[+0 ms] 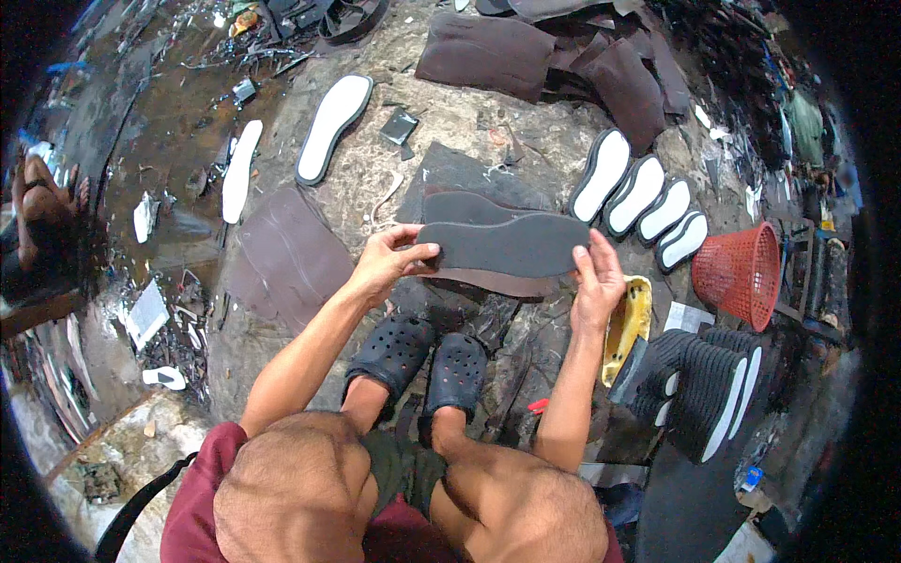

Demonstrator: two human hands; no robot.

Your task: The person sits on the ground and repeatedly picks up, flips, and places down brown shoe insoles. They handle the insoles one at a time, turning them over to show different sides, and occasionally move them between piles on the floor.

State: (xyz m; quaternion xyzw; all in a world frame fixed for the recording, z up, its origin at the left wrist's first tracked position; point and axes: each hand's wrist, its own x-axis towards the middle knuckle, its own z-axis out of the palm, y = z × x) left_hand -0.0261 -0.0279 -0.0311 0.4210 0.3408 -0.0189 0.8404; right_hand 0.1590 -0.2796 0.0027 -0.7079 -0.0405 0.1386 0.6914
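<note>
One dark grey sole (pixel 511 246), pinched at both ends
The left hand (pixel 383 263) bends in, thumb on the sole's face; the right hand (pixel 598 283) points upward, thumb and fingers at the opposite end. Flat and curvy-edged, it is held beyond the black clogs (pixel 399 352).

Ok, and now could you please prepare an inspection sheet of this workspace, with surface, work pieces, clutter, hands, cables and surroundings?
Surface: rough, stained ground.
Work pieces: dark grey sole-shaped piece held up; four white-topped soles in a row, ahead to the right.
Clutter: brown sheets at the far side; white paper scrap on the left.
Left hand: holds the grey piece's left end.
Right hand: holds its right end.
Cables: nothing seen.
Surroundings: red basket on the right; part of another person at the left edge.
</note>
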